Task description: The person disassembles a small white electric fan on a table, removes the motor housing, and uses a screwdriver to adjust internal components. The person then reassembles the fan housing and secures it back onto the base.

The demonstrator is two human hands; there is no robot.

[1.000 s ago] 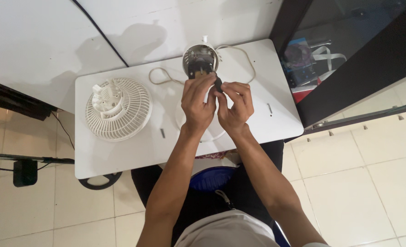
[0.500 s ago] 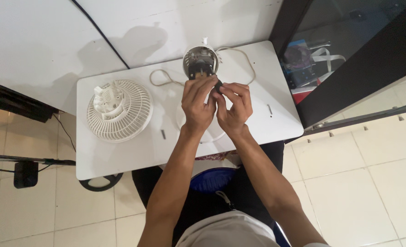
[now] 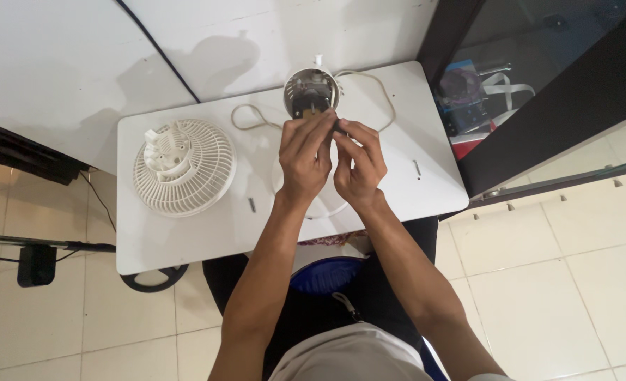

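Note:
My left hand [image 3: 304,156] and my right hand [image 3: 359,162] meet above the middle of the white table [image 3: 186,240]. Both pinch a small dark part [image 3: 339,126] between their fingertips; what it is I cannot make out. Just beyond the fingers stands a round fan motor housing [image 3: 311,92] with dark metal parts showing inside. A white cord [image 3: 376,88] loops away from it across the table. Under my hands lies a white round piece [image 3: 327,209], mostly hidden.
A white round fan grille [image 3: 184,167] lies at the table's left. Two small screws [image 3: 251,204] [image 3: 416,169] rest on the tabletop. A dark cabinet [image 3: 538,106] stands to the right, a black stand [image 3: 38,254] on the tiled floor at left.
Both hands stay joined in front of the motor housing; the fingers shift only slightly around the small part. The view has drifted a little.

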